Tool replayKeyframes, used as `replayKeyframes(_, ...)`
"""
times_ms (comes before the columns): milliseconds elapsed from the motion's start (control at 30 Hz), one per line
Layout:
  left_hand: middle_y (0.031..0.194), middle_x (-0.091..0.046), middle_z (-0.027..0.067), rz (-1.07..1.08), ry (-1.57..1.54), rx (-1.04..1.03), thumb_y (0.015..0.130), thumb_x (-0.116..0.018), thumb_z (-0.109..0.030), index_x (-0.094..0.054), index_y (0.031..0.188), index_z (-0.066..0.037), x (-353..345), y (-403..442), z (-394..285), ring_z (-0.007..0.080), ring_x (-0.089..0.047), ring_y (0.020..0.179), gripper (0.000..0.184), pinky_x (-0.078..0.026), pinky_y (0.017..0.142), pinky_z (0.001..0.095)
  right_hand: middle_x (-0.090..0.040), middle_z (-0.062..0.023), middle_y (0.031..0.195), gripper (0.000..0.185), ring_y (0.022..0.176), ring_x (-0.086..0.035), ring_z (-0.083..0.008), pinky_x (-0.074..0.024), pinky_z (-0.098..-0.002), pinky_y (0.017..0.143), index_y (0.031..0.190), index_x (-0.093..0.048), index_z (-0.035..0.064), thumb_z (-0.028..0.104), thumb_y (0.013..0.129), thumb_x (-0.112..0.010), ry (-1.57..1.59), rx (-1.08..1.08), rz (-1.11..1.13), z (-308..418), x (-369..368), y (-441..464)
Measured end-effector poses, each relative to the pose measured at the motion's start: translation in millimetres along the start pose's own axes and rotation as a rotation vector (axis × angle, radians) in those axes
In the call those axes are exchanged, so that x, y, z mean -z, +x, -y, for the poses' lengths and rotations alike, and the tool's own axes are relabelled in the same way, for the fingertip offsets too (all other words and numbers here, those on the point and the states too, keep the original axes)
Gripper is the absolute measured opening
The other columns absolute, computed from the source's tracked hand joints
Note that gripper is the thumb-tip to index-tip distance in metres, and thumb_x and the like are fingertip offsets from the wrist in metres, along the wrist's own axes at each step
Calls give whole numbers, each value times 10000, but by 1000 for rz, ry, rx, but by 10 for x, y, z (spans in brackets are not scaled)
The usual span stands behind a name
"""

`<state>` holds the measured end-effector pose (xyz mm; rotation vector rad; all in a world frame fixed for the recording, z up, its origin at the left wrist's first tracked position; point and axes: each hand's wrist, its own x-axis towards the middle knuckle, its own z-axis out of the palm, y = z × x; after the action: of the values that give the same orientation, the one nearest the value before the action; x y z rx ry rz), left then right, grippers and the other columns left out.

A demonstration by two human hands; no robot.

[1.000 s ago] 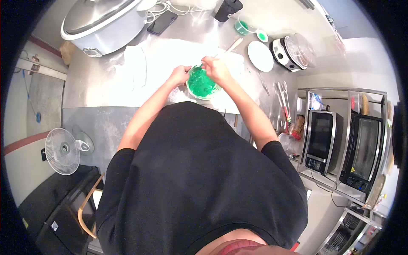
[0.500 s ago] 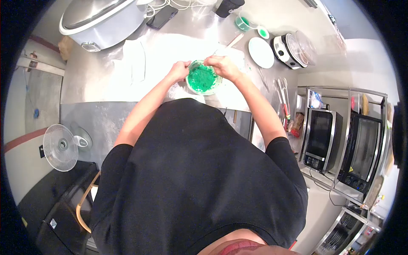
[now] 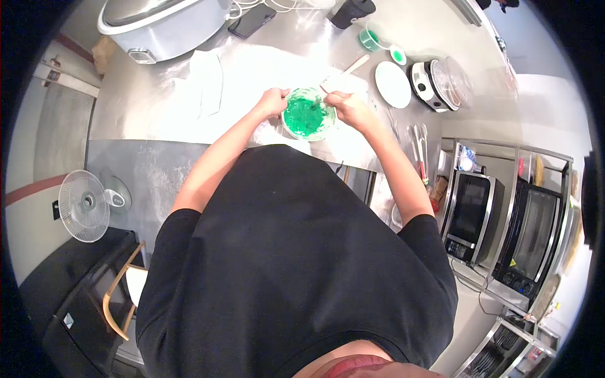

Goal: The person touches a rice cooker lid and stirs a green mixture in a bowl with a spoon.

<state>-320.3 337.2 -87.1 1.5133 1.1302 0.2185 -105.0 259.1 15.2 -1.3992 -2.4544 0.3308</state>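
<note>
A clear bowl with a bright green mixture stands on white paper near the counter's front edge. My left hand grips the bowl's left rim. At the upper right rim is my right hand, its fingers closed in a pinch; what they hold is too small to make out. Green smears coat the bowl's inner wall. Just beyond my right hand lies a spatula with a pale handle.
A large cooker and a phone are at the back left. Behind on the right are a black cup, a green-filled container, a white plate and a small cooker. Tongs lie at the right.
My right hand has moved from over the bowl's top to its right side. My left hand stays at the left rim. The whole view has shifted slightly.
</note>
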Motion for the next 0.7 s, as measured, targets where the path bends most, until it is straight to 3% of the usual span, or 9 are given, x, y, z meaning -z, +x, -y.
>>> replayKeyframes(133,924,-702,125,19,-22,-7,889,-510,-98,-567,1317,-177,-45,55,21,158,-640,629,440,-546,578,300,-658,-108,917,329,841,-653,-314,-542,-378,746,963,-625,95,-67,689,-544,126,92,-85,148,-9,152)
replayKeyframes(267,965,-702,127,25,10,-3,886,-514,-108,-565,1319,-191,37,7,-54,164,-660,679,444,-551,581,305,-672,-87,963,263,876,-663,-289,-540,-365,752,930,-635,52,-49,690,-600,142,129,37,251,32,308)
replayKeyframes(400,960,-704,122,36,6,17,886,-518,-113,-573,1310,-185,20,-10,-64,168,-654,639,434,-551,578,303,-669,-97,976,256,887,-659,-294,-536,-375,767,938,-635,47,-49,705,-589,100,130,116,-8,33,300)
replayKeyframes(467,881,-706,146,17,6,-28,786,-469,-15,-578,1294,-147,48,-26,-80,186,-664,614,536,-563,566,331,-670,-101,967,248,881,-657,-302,-534,-374,767,938,-634,41,-54,716,-574,6,59,82,-126,111,229)
replayKeyframes(633,840,-705,139,30,-45,-67,781,-473,-16,-587,1284,-130,-30,80,-13,192,-647,570,529,-545,540,330,-650,-126,921,251,886,-632,-323,-517,-390,781,922,-630,46,-25,695,-550,113,67,124,19,181,341)
replayKeyframes(700,907,-705,117,29,29,-8,864,-559,-150,-594,1289,-172,10,46,-75,155,-650,645,427,-551,590,308,-648,-132,934,241,892,-631,-322,-517,-387,779,923,-629,47,-25,708,-548,96,51,117,20,173,344)
